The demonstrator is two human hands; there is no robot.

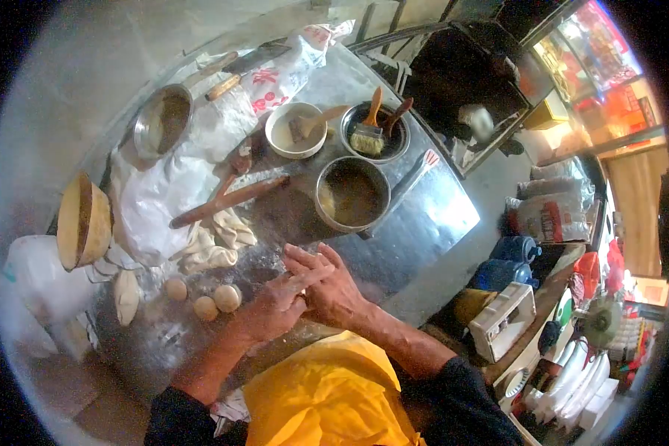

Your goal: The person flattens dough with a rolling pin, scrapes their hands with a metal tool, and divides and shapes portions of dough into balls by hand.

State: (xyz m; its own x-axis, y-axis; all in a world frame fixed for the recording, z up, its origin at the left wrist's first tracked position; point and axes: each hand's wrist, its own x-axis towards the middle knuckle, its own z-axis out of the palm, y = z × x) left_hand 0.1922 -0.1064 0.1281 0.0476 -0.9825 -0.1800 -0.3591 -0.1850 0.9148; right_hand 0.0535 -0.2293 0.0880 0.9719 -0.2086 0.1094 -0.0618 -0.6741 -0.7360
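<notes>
My left hand (273, 306) and my right hand (333, 291) meet over the near side of the metal worktop. The left fingers lie across the right hand and partly curl against it; whatever is between the palms, if anything, is hidden. My right fingers are stretched out, pointing away over the floury surface. Left of the hands sit a few round dough balls (228, 298). Beyond them are irregular pieces of dough (209, 256) and a wooden rolling pin (230, 201), lying at an angle.
A metal pot (353, 195) of brownish contents, a white bowl (296, 152) with a wooden spoon, and a dark bowl holding a brush (368, 137) stand beyond my hands. White plastic bags (152, 201) cover the left. Water jugs (507, 273) and a crate (502, 322) are at right.
</notes>
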